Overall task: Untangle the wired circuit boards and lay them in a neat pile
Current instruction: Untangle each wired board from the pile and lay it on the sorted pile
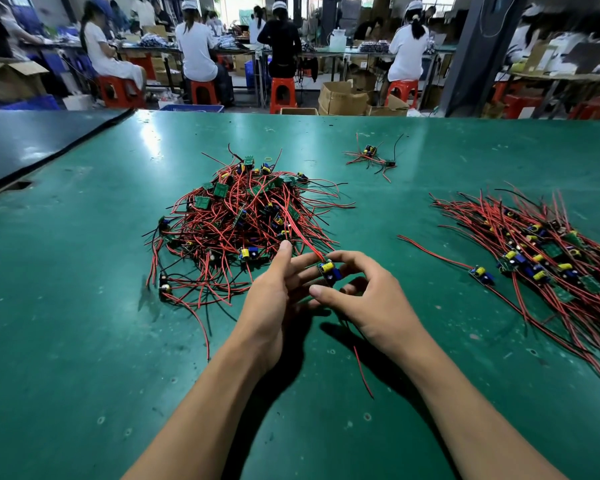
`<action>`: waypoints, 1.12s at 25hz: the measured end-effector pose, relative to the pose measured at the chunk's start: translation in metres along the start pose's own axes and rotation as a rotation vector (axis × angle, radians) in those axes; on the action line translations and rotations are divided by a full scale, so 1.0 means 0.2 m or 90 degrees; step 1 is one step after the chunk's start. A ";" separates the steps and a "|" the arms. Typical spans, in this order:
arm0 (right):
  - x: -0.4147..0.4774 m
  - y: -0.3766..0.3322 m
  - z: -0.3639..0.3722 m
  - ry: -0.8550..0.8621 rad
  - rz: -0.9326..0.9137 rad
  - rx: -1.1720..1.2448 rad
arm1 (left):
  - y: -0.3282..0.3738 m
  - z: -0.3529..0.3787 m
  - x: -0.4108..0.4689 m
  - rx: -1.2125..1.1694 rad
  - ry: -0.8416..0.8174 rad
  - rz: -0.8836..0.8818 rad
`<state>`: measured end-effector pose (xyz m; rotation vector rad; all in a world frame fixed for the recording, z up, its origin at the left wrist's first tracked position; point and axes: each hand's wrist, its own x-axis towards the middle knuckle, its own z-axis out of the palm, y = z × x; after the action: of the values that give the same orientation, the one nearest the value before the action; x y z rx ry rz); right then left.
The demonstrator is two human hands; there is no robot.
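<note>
A tangled heap of small green circuit boards with red and black wires (pixel 243 216) lies in the middle of the green table (pixel 84 306). To the right lies an ordered pile of boards (pixel 541 261) with wires running the same way. Just in front of the heap, both hands meet around one board with a yellow capacitor and blue part (pixel 329 270). My right hand (pixel 364 299) pinches it between thumb and fingers. My left hand (pixel 278 292) has straight fingers touching the board from the left. A red wire runs from the board back into the heap.
A single board (pixel 482 273) with a long red wire lies left of the ordered pile. A small cluster of boards and wires (pixel 373 155) sits farther back. A loose red wire (pixel 362 372) hangs below my hands. A dark mat (pixel 32 143) covers the far left. People work at benches behind.
</note>
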<state>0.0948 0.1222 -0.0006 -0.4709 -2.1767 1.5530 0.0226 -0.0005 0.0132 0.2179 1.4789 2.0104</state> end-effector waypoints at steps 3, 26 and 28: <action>0.01 0.00 0.00 0.059 -0.021 0.009 | -0.01 -0.01 0.01 -0.016 -0.070 -0.009; 0.04 0.13 -0.06 0.103 -0.032 -0.480 | 0.03 -0.19 0.06 0.473 0.281 0.172; 0.07 0.15 -0.13 0.162 0.040 -0.523 | 0.03 -0.20 0.07 0.475 0.272 0.158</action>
<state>0.0976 0.1602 -0.0201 -0.9235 -2.5192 0.5072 -0.0093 -0.0260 0.0010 0.2971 2.5508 1.6475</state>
